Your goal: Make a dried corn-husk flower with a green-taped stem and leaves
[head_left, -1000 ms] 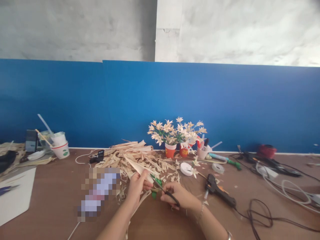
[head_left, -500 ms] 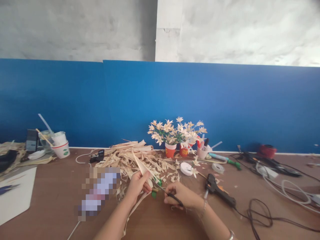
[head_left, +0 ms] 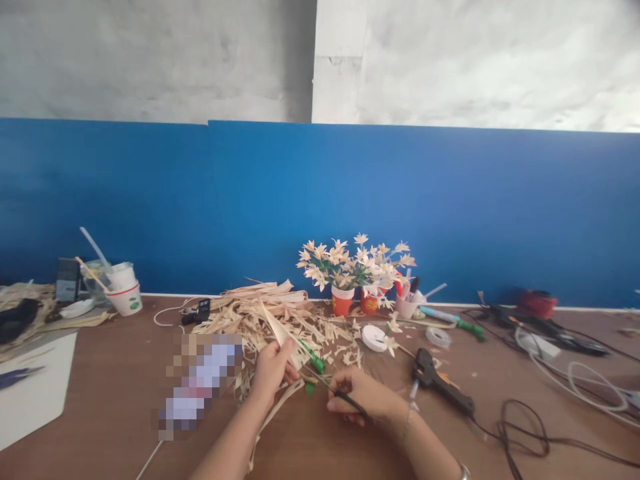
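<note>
**Husk strip on the tabletop, cut in progress**

Tabletop [head_left: 100, 400], blue wall behind. Our left hand [head_left: 273, 367] pinches a husk strip [head_left: 274, 327], now tilted steeper than a second ago. Right hand [head_left: 357, 395] grips scissors [head_left: 325, 381], blades at the strip's base, so trimming continues.

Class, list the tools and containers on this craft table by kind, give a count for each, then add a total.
Scissors, in the right hand: 1
Glue gun: 1
Tape rolls: 2
Red paper cups holding flowers: 2
White cup, far left: 1
Total: 7
</note>
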`<state>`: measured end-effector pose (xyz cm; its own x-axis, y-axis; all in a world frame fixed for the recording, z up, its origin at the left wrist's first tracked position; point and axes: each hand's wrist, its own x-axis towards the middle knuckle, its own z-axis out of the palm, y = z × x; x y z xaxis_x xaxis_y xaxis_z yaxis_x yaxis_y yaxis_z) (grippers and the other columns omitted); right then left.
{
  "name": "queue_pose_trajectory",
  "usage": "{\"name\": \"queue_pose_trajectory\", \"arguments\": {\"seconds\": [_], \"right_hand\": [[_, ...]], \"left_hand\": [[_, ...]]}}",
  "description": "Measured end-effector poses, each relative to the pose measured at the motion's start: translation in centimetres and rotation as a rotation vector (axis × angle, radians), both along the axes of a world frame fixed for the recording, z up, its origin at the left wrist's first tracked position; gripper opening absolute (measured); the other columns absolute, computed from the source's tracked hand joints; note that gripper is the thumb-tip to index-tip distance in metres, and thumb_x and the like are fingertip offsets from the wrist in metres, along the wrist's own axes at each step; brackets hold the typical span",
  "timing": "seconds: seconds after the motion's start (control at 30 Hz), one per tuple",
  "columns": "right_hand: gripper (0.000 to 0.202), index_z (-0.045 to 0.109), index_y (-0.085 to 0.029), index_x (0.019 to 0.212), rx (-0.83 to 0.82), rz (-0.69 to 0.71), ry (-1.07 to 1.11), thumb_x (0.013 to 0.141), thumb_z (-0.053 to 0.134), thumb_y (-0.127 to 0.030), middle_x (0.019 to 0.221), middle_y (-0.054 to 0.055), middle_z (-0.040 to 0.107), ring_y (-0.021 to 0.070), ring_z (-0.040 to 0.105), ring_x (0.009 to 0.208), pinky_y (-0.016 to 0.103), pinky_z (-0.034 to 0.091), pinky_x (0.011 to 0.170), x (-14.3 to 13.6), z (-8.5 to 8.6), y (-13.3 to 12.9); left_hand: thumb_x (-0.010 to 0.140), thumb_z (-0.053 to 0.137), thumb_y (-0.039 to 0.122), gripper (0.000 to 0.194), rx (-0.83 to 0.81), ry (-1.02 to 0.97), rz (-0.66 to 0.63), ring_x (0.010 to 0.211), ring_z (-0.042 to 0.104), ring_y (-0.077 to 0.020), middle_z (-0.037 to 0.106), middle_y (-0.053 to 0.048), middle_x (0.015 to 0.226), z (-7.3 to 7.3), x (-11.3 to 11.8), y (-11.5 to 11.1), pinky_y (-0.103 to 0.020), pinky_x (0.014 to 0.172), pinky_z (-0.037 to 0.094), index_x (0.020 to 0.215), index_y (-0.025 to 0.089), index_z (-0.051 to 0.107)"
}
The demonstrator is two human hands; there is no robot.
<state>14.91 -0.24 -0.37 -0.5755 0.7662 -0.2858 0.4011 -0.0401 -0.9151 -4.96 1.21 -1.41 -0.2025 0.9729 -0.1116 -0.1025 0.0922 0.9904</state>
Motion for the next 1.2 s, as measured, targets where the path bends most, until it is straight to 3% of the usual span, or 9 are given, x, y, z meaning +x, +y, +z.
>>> {"name": "queue_pose_trajectory", "arguments": {"seconds": [0.4,1.0,1.2], "right_hand": [[0.011,0.056,-0.015,0.065,0.057,-0.022,-0.071,0.064,0.061,-0.025,0.042,-0.008,0.05,0.0041,0.04,0.031,0.012,0.029,0.029,-0.6,-0.3,-0.1],[0.009,0.058,-0.014,0.065,0.134,0.009,-0.108,0.064,0.06,-0.023,0.041,-0.007,0.049,0.004,0.037,0.031,0.012,0.026,0.029,-0.3,-0.2,0.1],[0.011,0.057,-0.014,0.063,0.143,0.01,-0.083,0.064,0.061,-0.025,0.042,-0.007,0.049,0.0042,0.038,0.033,0.012,0.025,0.029,-0.3,-0.1,0.2]], "left_hand": [[0.071,0.051,0.057,0.04,0.034,0.153,-0.025,0.029,0.053,-0.0168,0.048,0.005,0.032,-0.9,0.2,0.1,-0.019,0.025,0.029,0.072,0.017,0.054],[0.071,0.048,0.06,0.044,0.023,0.126,-0.03,0.029,0.052,-0.0167,0.047,0.005,0.03,-1.4,0.3,0.2,-0.02,0.028,0.033,0.075,0.017,0.053],[0.069,0.052,0.059,0.043,0.03,0.125,0.0,0.026,0.043,-0.0104,0.045,0.006,0.032,-0.6,0.2,-0.1,-0.017,0.027,0.023,0.069,0.016,0.054]]}}
